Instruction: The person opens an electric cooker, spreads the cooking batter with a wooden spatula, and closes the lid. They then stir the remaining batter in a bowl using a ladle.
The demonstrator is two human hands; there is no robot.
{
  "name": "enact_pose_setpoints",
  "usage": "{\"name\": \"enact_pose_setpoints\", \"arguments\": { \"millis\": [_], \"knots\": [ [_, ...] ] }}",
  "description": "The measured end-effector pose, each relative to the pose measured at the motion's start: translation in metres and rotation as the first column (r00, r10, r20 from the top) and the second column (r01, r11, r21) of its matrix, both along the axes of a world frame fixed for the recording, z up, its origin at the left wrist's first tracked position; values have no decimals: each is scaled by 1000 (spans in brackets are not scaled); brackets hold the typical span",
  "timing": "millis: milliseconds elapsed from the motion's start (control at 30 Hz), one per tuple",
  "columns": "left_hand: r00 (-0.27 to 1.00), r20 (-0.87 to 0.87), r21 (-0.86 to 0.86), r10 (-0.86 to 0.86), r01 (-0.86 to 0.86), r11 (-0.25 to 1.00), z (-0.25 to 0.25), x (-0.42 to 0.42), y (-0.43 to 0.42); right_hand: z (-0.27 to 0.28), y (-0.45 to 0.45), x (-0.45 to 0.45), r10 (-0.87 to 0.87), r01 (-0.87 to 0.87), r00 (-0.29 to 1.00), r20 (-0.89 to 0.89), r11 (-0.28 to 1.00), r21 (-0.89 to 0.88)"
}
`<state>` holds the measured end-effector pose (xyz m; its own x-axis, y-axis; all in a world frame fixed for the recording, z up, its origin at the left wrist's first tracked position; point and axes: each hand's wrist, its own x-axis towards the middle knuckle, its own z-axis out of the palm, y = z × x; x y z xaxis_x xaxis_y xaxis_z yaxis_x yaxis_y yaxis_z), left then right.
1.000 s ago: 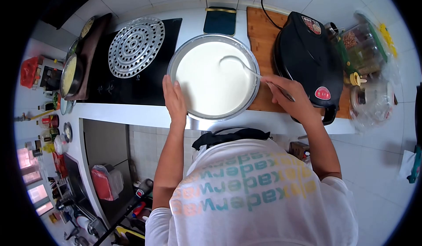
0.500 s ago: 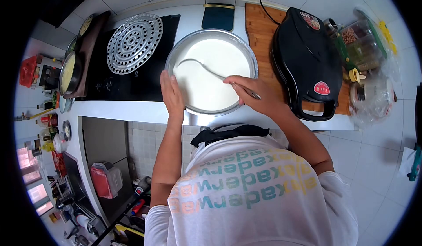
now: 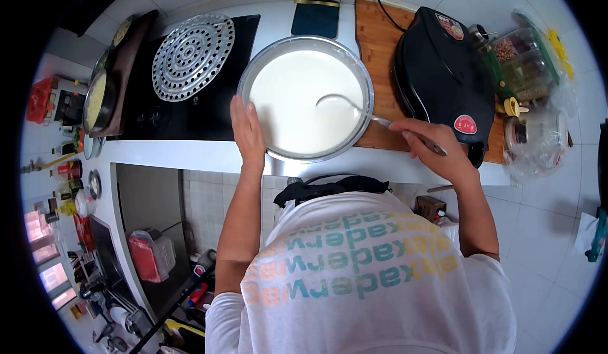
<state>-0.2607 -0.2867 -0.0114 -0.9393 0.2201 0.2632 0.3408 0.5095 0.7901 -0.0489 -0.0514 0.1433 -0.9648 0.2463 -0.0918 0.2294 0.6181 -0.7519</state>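
A round metal basin (image 3: 369, 110) full of smooth white liquid (image 3: 297, 101) sits at the counter's front edge. Against its left outer side rests my left hand (image 3: 249, 129), fingers stretched out and flat on the wall. My right hand (image 3: 437, 151) is closed around the handle of a metal ladle (image 3: 380, 120), to the right of the basin. The ladle slants over the right rim, and its head lies partly sunk in the liquid, with only the curved edge showing.
Left of the basin, a perforated steamer plate (image 3: 193, 56) lies on a black cooktop (image 3: 221, 116). On the right, a black electric griddle (image 3: 443, 82) stands on a wooden board (image 3: 373, 44). Jars and plastic containers (image 3: 522, 63) are beyond it. Pans (image 3: 100, 104) stand far left.
My right hand has moved right, out past the basin's rim, drawing the ladle's head from the left of the liquid to the right. My left hand stays at the basin's side.
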Motion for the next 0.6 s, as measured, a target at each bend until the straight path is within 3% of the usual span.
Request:
{"name": "enact_pose_setpoints", "arguments": {
  "millis": [167, 267, 367, 600],
  "knots": [
    [1000, 12, 5, 8, -8, 1000, -2, -1, 0, -6, 0, -21, -70, 73, 996, -54, 995, 67],
    [1000, 13, -1, 8, -8, 1000, -1, -1, 0, -34, 2, -37, -6, 37, 965, -263, 993, 113],
    [1000, 10, -11, 7, -7, 1000, 0, 0, 1, -51, -4, -56, -96, 82, 983, -154, 992, -97],
    [1000, -6, 6, -7, 7, 1000, -4, -1, -1, -68, -21, -76, 33, -65, 994, -106, 947, -313]
  ]
}}
